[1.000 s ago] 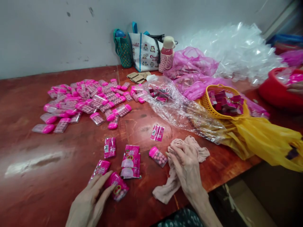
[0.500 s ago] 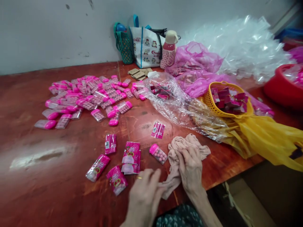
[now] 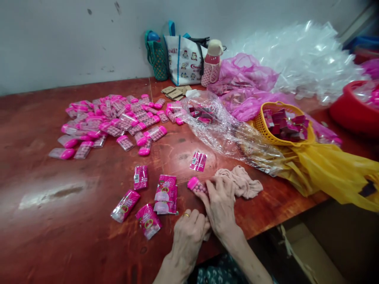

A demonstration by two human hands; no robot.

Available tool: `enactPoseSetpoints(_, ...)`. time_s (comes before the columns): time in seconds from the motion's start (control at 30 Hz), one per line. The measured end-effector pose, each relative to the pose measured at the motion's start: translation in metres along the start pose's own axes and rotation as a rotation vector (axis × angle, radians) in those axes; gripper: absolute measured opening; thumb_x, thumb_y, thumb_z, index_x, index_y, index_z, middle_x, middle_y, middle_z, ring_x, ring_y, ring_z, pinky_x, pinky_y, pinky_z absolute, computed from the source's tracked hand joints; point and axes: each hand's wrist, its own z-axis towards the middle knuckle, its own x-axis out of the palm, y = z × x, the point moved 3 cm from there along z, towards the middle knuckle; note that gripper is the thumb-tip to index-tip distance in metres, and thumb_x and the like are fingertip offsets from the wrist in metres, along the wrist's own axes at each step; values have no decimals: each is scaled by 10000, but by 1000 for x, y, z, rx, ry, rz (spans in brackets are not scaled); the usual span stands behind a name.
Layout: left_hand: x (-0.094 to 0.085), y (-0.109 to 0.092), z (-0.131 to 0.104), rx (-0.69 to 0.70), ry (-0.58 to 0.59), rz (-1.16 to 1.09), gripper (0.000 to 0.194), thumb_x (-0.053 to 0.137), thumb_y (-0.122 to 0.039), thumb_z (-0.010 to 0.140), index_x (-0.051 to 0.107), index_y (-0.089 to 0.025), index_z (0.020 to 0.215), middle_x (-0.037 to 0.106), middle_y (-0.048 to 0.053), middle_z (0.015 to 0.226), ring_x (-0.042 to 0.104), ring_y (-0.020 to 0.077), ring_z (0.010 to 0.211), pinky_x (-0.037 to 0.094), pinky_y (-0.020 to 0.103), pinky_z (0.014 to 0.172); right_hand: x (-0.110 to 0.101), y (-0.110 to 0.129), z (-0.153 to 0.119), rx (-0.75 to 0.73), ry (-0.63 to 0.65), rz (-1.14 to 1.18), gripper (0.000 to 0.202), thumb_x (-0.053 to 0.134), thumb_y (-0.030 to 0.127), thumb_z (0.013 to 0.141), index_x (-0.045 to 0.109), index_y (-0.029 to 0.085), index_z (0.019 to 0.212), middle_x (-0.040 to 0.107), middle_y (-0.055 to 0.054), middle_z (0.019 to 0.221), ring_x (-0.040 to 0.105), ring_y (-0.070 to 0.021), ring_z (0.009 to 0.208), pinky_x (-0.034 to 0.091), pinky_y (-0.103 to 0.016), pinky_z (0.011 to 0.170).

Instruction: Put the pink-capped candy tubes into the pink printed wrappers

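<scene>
A small clear candy container point(image 3: 196, 185) with a pink cap and pink balls inside lies tilted on the table. The fingers and thumb of my right hand point(image 3: 220, 203) close around its clear end and hide it. A crumpled beige cloth point(image 3: 247, 183) runs behind and under that hand. Close by, my left hand point(image 3: 188, 232), a ring on one finger, is curled into a fist on a lower end of the cloth, of which only a scrap shows. A flat pink printed sleeve point(image 3: 198, 161) lies just beyond the container.
Several pink-sleeved packs point(image 3: 148, 221) lie left of my hands. Farther back is a heap of capped candy containers point(image 3: 112, 118). To the right are clear plastic film point(image 3: 219, 134), a yellow basket point(image 3: 266, 132) of folded pink pieces and a yellow bag point(image 3: 331, 169). The table's front edge runs beside my right arm.
My right hand has moved left off the cloth onto the candy container. My left hand has closed into a fist, and the cloth's near part is now mostly covered by my hands.
</scene>
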Motion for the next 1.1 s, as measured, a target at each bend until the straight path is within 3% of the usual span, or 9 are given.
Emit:
enactPoseSetpoints(0.17, -39, 32, -17, -178, -200, -170, 95, 517, -161, 815, 595, -186, 864, 640, 36, 724, 590, 168, 668, 460, 278, 657, 12, 5, 2, 15, 64, -48, 166, 530, 331, 832, 611, 192, 792, 555, -90, 924, 403, -281, 925, 306, -446, 815)
enactPoseSetpoints(0.37, -77, 79, -23, -564, -356, -310, 119, 598, -173, 745, 636, -231, 842, 646, 18, 810, 588, 198, 789, 431, 319, 788, 5, 9, 0, 61, 20, 124, 114, 552, 271, 820, 551, 190, 740, 568, -56, 803, 422, -265, 891, 317, -427, 802)
enactPoseSetpoints(0.43, -77, 79, -17, -714, -361, -496, 117, 614, -217, 738, 649, -228, 849, 649, 10, 823, 592, 191, 788, 444, 300, 763, -3, 15, -1, 102, 6, 273, 86, 564, 263, 812, 548, 198, 757, 559, -39, 788, 447, -236, 836, 346, -388, 767)
enactPoseSetpoints(0.53, -63, 67, -4, -927, -301, -980, 248, 634, -271, 725, 636, -202, 964, 672, 31, 901, 612, 193, 837, 472, 290, 741, -14, 25, -3, 189, 61, 491, 99, 612, 293, 778, 563, 210, 758, 539, -15, 751, 473, -187, 714, 380, -313, 648)
enactPoseSetpoints(0.63, -47, 49, 13, -965, -199, -1474, 299, 652, -254, 714, 633, -169, 1000, 683, 59, 936, 615, 200, 881, 475, 306, 778, -18, 33, -7, 274, 169, 636, 128, 631, 332, 761, 589, 211, 758, 544, -10, 742, 496, -167, 669, 395, -282, 595)
enactPoseSetpoints(0.7, -40, 43, 19, -990, -199, -1655, 239, 650, -231, 717, 660, -158, 944, 691, 59, 904, 623, 188, 846, 475, 306, 781, -18, 34, -11, 314, 223, 711, 130, 601, 339, 782, 610, 210, 795, 566, -23, 783, 525, -173, 706, 418, -283, 626)
enactPoseSetpoints(0.83, -34, 43, 21, -1063, -261, -1794, 168, 648, -203, 724, 683, -144, 877, 698, 57, 836, 633, 171, 777, 493, 289, 729, -11, 30, -21, 365, 315, 788, 192, 573, 345, 796, 623, 201, 911, 592, -45, 833, 563, -190, 762, 448, -288, 668)
enactPoseSetpoints(0.97, -37, 42, 18, -1074, -300, -1817, 155, 631, -187, 744, 678, -132, 882, 696, 69, 831, 632, 165, 781, 493, 276, 723, -1, 35, -28, 395, 458, 876, 257, 485, 408, 841, 626, 192, 842, 573, -24, 750, 543, -123, 533, 430, -226, 449)
enactPoseSetpoints(1.1, -48, 58, 9, -1090, -404, -1794, 152, 616, -213, 759, 668, -111, 860, 695, 96, 819, 642, 184, 772, 509, 290, 699, -1, 48, -21, 196, 429, 895, 215, 499, 367, 836, 657, 223, 862, 615, -19, 728, 579, -144, 590, 471, -228, 496)
